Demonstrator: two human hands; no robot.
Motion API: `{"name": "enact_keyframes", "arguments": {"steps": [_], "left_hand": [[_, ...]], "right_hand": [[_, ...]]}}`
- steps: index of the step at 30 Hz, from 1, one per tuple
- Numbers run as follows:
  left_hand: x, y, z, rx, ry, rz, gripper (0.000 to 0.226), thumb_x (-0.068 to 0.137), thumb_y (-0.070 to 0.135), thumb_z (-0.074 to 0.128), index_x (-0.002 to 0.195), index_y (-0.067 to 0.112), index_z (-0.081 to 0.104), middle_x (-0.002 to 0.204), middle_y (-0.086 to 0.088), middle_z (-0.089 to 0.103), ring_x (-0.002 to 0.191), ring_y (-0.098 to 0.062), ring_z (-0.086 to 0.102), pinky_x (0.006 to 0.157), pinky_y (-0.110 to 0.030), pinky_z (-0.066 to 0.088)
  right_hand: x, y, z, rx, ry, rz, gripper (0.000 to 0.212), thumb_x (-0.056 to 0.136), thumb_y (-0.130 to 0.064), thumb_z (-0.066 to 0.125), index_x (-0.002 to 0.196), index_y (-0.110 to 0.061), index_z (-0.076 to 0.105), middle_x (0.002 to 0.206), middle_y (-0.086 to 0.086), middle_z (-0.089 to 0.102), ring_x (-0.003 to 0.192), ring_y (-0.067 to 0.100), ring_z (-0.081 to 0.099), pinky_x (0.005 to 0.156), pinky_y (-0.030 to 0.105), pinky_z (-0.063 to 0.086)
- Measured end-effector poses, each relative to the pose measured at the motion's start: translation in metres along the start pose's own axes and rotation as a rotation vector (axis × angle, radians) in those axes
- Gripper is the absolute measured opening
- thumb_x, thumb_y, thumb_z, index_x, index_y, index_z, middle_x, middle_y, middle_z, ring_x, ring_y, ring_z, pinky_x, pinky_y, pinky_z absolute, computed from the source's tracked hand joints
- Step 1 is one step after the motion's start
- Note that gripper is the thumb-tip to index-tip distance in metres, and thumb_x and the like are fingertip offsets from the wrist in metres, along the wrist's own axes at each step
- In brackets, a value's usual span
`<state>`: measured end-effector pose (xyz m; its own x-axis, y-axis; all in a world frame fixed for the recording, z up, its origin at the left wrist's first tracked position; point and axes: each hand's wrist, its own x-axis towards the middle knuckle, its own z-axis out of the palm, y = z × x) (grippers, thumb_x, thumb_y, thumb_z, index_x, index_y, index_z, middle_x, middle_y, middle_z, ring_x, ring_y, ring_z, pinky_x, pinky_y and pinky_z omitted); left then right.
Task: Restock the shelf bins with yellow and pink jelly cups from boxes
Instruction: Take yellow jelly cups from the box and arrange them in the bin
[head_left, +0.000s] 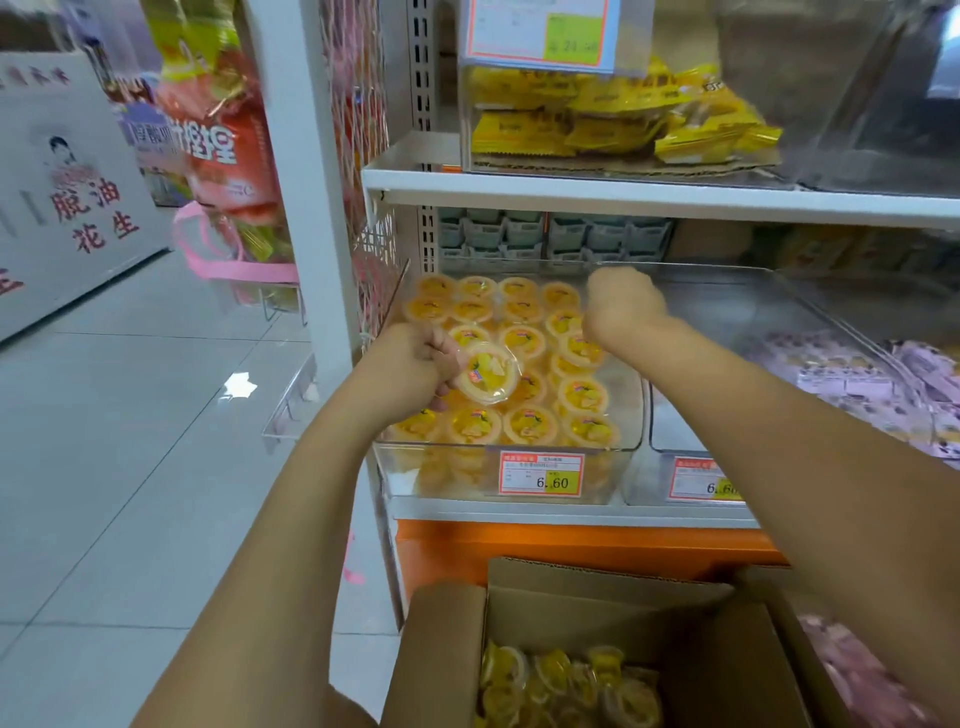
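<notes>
The left hand (410, 364) is curled round a yellow jelly cup (485, 374), pinching it at the rim and holding it tipped, lid toward us, just over the near-left part of the clear bin (631, 410) on the shelf. That bin is already packed with yellow cups in rough rows, and some near its front wall look stacked on a layer beneath. The right hand (621, 304) hangs over the far-right corner of the same bin, knuckles up and blurred; its fingers are tucked under, and I cannot tell whether they hold a cup or nothing. Below the bin's front stands the open cardboard box (519, 613), with more yellow cups loose inside. To the bin's right is a neighbouring bin (727, 322), bare at its near end. Beyond the box, on that same side, pink cups (852, 670) lie blurred. The risk I see is crowding: a cup set on that heaped front row could slide over the low front wall by the price tag (541, 473) and drop toward the box or the floor. The pinch at the rim also looks light, so a quick turn of the wrist could let the cup slip.
</notes>
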<state>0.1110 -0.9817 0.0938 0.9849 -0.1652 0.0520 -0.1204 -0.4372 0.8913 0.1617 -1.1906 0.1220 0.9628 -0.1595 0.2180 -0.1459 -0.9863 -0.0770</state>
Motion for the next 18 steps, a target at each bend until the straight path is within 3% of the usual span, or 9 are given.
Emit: {"name": "enact_keyframes", "arguments": {"steps": [2,4,5,7,9,11,14,18], "left_hand": [[-0.002,0.0,-0.004,0.026,0.011,0.034,0.005,0.092,0.011,0.058,0.092,0.006,0.059,0.068,-0.003,0.055,0.057,-0.011,0.051,0.051,-0.02,0.052],[-0.004,-0.001,-0.008,0.094,0.039,0.083,0.009,0.091,0.018,0.061,0.091,0.009,0.062,0.067,-0.001,0.056,0.057,-0.012,0.052,0.056,-0.026,0.055],[-0.005,-0.001,-0.009,0.13,0.056,0.109,0.009,0.091,0.02,0.061,0.09,0.011,0.063,0.067,0.0,0.056,0.058,-0.013,0.053,0.06,-0.031,0.056],[-0.006,0.0,-0.01,0.196,0.097,0.156,0.008,0.09,0.02,0.062,0.085,0.016,0.065,0.069,0.0,0.059,0.059,-0.015,0.055,0.065,-0.037,0.055],[-0.007,-0.001,-0.011,0.261,0.177,0.179,0.007,0.089,0.017,0.063,0.084,0.016,0.068,0.068,0.002,0.06,0.058,-0.012,0.055,0.064,-0.03,0.052],[-0.01,-0.001,-0.016,0.275,0.29,0.147,0.007,0.088,0.014,0.063,0.088,0.013,0.07,0.07,0.004,0.064,0.063,-0.009,0.061,0.065,-0.024,0.052],[-0.016,-0.009,-0.025,0.39,0.401,-0.02,0.017,0.086,0.015,0.06,0.075,0.005,0.067,0.073,-0.012,0.07,0.072,-0.027,0.068,0.072,-0.037,0.056],[-0.031,-0.022,-0.03,0.467,0.335,-0.285,0.025,0.083,0.017,0.059,0.069,0.0,0.07,0.066,-0.012,0.07,0.069,-0.028,0.069,0.073,-0.04,0.058]], "right_hand": [[0.001,-0.004,-0.006,0.194,-0.001,-0.132,0.012,0.086,-0.012,0.062,0.093,-0.01,0.071,0.09,0.002,0.069,0.082,0.018,0.065,0.067,0.02,0.048],[-0.012,-0.019,-0.018,0.506,-0.255,-0.367,0.01,0.083,-0.027,0.071,0.087,-0.018,0.075,0.073,-0.009,0.068,0.062,0.002,0.06,0.056,0.013,0.046],[-0.021,-0.028,-0.023,0.556,-0.375,-0.462,0.013,0.08,-0.03,0.074,0.087,-0.019,0.076,0.073,-0.008,0.069,0.062,0.001,0.059,0.056,0.013,0.047],[-0.03,-0.044,-0.023,0.532,-0.449,-0.534,0.012,0.075,-0.026,0.079,0.083,-0.018,0.075,0.069,-0.004,0.071,0.062,0.004,0.061,0.06,0.018,0.05],[-0.029,-0.051,-0.018,0.588,-0.49,-0.463,0.008,0.075,-0.015,0.08,0.077,-0.012,0.072,0.057,-0.004,0.068,0.056,0.007,0.062,0.055,0.017,0.052],[-0.026,-0.054,-0.012,0.779,-0.574,-0.255,0.007,0.078,-0.006,0.075,0.076,-0.004,0.069,0.051,0.0,0.066,0.047,0.006,0.061,0.047,0.013,0.051],[-0.025,-0.057,0.004,1.123,-0.74,0.124,0.008,0.087,-0.001,0.063,0.08,-0.001,0.062,0.047,0.0,0.064,0.04,0.004,0.06,0.04,0.011,0.048],[-0.029,-0.067,0.026,1.31,-0.799,0.292,0.014,0.09,0.002,0.058,0.077,0.0,0.058,0.045,0.004,0.063,0.039,0.007,0.061,0.045,0.015,0.051]]}}
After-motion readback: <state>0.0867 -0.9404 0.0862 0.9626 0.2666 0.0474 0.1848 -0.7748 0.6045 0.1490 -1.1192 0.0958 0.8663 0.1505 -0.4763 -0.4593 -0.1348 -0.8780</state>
